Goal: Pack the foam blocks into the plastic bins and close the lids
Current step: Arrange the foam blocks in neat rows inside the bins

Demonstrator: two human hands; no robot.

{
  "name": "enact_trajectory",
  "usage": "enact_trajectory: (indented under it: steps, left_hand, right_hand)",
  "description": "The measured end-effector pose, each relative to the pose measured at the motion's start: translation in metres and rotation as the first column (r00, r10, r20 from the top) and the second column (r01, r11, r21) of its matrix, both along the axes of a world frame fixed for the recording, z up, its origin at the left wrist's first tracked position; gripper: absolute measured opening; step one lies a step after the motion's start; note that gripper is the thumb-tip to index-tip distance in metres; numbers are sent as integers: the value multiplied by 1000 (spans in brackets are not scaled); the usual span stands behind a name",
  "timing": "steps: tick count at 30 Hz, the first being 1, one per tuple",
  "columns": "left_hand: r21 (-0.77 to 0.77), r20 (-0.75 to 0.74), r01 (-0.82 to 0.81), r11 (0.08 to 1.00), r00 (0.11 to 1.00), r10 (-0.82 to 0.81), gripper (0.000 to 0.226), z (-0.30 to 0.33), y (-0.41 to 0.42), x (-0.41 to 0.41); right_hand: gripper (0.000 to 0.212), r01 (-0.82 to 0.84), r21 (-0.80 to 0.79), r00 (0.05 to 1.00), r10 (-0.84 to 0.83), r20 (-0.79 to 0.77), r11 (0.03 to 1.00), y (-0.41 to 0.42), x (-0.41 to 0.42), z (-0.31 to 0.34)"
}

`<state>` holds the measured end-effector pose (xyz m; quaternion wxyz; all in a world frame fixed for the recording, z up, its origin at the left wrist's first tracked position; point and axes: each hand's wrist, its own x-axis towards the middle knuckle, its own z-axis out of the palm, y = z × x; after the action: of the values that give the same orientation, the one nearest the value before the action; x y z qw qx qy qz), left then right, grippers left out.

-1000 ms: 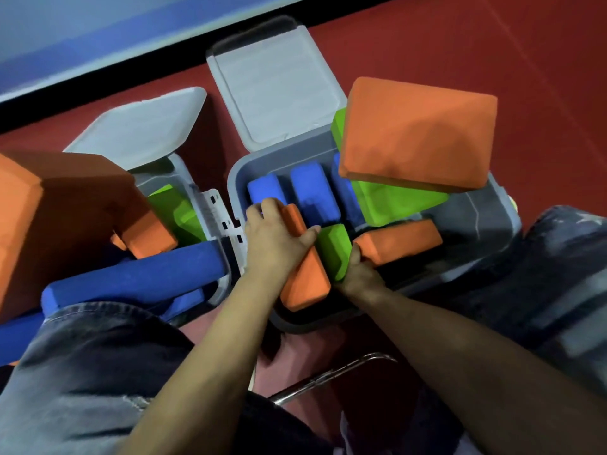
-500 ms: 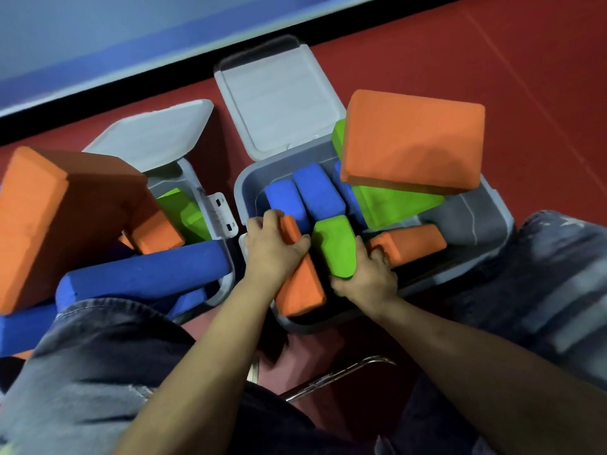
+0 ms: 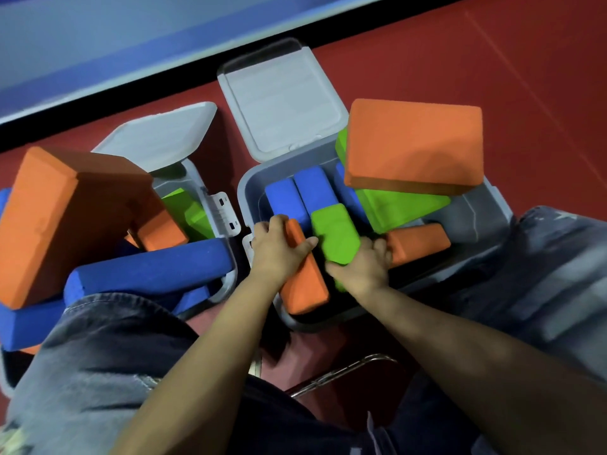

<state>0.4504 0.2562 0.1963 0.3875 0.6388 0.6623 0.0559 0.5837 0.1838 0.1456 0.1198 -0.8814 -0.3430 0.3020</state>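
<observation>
On red floor (image 3: 492, 77), hands grip blocks in right bin (image 3: 249, 192).

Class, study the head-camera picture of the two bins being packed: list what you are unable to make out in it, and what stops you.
- Floor of the right bin: covered by foam blocks and both hands.
- Right hand fingers: tucked behind the small green block.
- Left bin interior: hidden by the big orange block and long blue block.
- Left bin's outer side: cut off by the frame's left edge.
</observation>
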Motion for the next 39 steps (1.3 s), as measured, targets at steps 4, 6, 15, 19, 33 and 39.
enact_trajectory:
  steps: [4, 6, 15, 19, 33, 39]
  left_hand:
    - [4, -22, 25, 1000, 999, -25, 68, -6, -12, 6]
    - [-8, -4, 27, 1000, 1000, -27, 69, -11, -11, 3]
    - [-449, 21, 105, 887, 994, -107, 122, 0, -2, -21]
    - [-554, 94, -9, 833, 993, 73, 125, -3, -19, -16]
    - [-498, 17, 99, 862, 994, -104, 125, -31, -33, -9]
    - [-452, -48, 212, 866, 964, -261, 128, -42, -22, -16]
  right_hand:
    - [81, 17, 75, 1000, -17, 5, 997, -2, 3, 13]
    - [86, -17, 46, 998, 20, -56, 999, -8, 20, 12]
    - [80, -118, 22, 861, 113, -496, 993, -8, 31, 5]
    - [81, -271, -65, 874, 217, -434, 960, -9, 33, 0]
    - [89, -480, -199, 844, 387, -372, 855, -8, 41, -22]
    - [84, -456, -145, 852, 384, -354, 878, -6, 36, -27]
